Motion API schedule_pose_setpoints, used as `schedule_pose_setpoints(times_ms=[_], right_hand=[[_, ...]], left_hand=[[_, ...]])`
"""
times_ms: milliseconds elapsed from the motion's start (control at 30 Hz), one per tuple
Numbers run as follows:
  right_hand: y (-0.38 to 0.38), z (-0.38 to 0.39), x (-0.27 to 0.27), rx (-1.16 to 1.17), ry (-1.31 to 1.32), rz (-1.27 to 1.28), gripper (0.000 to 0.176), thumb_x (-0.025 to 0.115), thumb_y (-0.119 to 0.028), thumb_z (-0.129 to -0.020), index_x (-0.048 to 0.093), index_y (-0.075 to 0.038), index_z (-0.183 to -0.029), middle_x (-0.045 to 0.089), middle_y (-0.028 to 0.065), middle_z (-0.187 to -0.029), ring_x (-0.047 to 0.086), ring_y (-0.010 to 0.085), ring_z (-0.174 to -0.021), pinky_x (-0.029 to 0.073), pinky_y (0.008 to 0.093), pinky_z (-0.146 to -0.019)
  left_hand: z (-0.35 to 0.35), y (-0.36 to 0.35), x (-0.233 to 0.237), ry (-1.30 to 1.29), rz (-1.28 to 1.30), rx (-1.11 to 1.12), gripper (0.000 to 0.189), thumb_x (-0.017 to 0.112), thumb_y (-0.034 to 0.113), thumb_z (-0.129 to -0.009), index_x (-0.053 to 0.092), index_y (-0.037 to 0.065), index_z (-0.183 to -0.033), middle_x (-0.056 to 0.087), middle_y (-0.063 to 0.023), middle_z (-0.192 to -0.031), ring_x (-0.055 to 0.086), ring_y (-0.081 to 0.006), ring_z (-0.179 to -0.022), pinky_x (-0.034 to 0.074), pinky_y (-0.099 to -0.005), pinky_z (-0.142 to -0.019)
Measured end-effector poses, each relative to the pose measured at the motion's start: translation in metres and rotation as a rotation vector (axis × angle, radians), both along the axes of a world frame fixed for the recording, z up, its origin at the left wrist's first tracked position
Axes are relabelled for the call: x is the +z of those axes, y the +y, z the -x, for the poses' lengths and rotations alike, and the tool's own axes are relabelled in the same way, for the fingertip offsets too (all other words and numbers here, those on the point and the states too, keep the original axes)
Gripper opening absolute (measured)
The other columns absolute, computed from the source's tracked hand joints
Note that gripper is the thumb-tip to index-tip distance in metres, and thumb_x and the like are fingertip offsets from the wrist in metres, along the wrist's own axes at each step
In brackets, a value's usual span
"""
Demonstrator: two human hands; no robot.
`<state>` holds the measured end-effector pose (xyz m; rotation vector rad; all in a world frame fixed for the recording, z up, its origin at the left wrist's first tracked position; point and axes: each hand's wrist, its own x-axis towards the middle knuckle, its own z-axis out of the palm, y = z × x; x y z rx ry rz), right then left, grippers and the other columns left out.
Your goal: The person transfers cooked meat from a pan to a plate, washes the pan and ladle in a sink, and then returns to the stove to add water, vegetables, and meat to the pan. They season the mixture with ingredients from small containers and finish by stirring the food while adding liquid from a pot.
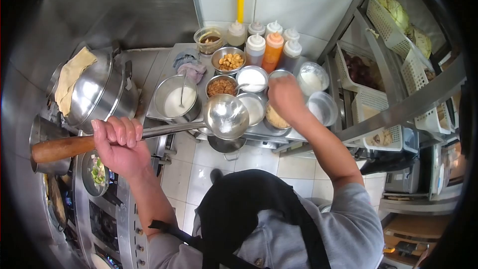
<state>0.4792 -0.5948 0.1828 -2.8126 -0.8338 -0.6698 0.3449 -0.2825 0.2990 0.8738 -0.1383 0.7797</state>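
Two hands are busy here. Our left hand (117, 144) is closed tight around the wooden handle of the big ladle (226, 116), and the ladle's round cup hangs just over the little bowls (221, 87) on the tabletop (149, 65). Our right hand (286, 97) is down among those bowls, and we cannot tell if it pinches anything. We think we are picking bits to drop into the ladle, so the ladle should be held flat and close.
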Motion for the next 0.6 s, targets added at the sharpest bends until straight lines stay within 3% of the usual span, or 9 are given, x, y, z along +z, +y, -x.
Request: schedule_pose_setpoints(times_ms=[67,200,267,300,367,467,600], right_hand=[[-0.009,-0.033,-0.021,-0.115,-0.041,0.067,0.007,0.063,-0.009,-0.072,0.06,-0.004,-0.076,0.064,0.0118,-0.071,0.064,0.0269,-0.075,0.045,0.0378,-0.075],[-0.008,-0.061,-0.044,-0.121,0.024,0.107,0.007,0.063,-0.009,-0.072,0.062,-0.004,-0.077,0.067,0.0124,-0.075,0.066,0.0271,-0.077,0.048,0.039,-0.074],[0.0,-0.061,-0.052,-0.296,0.359,0.132,0.011,0.063,-0.011,-0.074,0.065,-0.002,-0.08,0.069,0.0173,-0.084,0.068,0.0308,-0.083,0.051,0.043,-0.075],[0.001,-0.061,-0.055,-0.289,0.358,0.131,0.011,0.063,-0.011,-0.074,0.065,-0.002,-0.08,0.069,0.0173,-0.084,0.068,0.0308,-0.083,0.051,0.043,-0.075],[-0.002,-0.06,-0.061,-0.352,0.577,-0.078,0.016,0.061,-0.012,-0.078,0.066,0.002,-0.085,0.068,0.023,-0.091,0.067,0.0361,-0.089,0.053,0.0455,-0.079],[-0.012,-0.061,-0.065,-0.358,0.623,-0.235,0.021,0.061,-0.016,-0.081,0.066,0.003,-0.087,0.067,0.025,-0.092,0.065,0.0392,-0.091,0.051,0.0459,-0.082],[-0.025,-0.059,-0.069,-0.359,0.635,-0.262,0.022,0.062,-0.018,-0.081,0.067,0.003,-0.085,0.067,0.0248,-0.091,0.065,0.0391,-0.09,0.051,0.0453,-0.081]], left_hand=[[0.001,-0.001,0.0,0.005,0.007,0.004,0.042,0.039,0.028,-0.104,0.038,0.014,-0.064,0.035,0.002,-0.054,0.028,-0.0075,-0.043,0.028,-0.0249,-0.045],[0.005,0.001,-0.002,0.026,0.012,0.025,0.042,0.039,0.028,-0.104,0.037,0.014,-0.064,0.035,0.0019,-0.055,0.028,-0.0074,-0.043,0.028,-0.0248,-0.044],[0.008,0.002,-0.002,0.03,0.003,0.04,0.041,0.038,0.028,-0.104,0.037,0.014,-0.065,0.035,0.0019,-0.055,0.028,-0.0075,-0.043,0.027,-0.0249,-0.044],[0.009,0.002,-0.001,0.031,0.008,0.044,0.042,0.038,0.028,-0.104,0.037,0.014,-0.065,0.035,0.0018,-0.055,0.028,-0.0076,-0.043,0.027,-0.0249,-0.044],[0.01,0.002,-0.001,0.03,0.012,0.046,0.042,0.038,0.027,-0.104,0.037,0.014,-0.065,0.035,0.0017,-0.055,0.028,-0.0077,-0.043,0.027,-0.025,-0.044],[0.009,0.004,-0.002,0.015,0.011,0.041,0.041,0.038,0.028,-0.104,0.037,0.014,-0.065,0.035,0.0017,-0.055,0.028,-0.0078,-0.043,0.028,-0.025,-0.044],[0.003,0.002,-0.003,0.012,-0.012,0.039,0.04,0.038,0.028,-0.104,0.038,0.014,-0.066,0.036,0.0017,-0.055,0.028,-0.0076,-0.043,0.028,-0.0248,-0.044]])
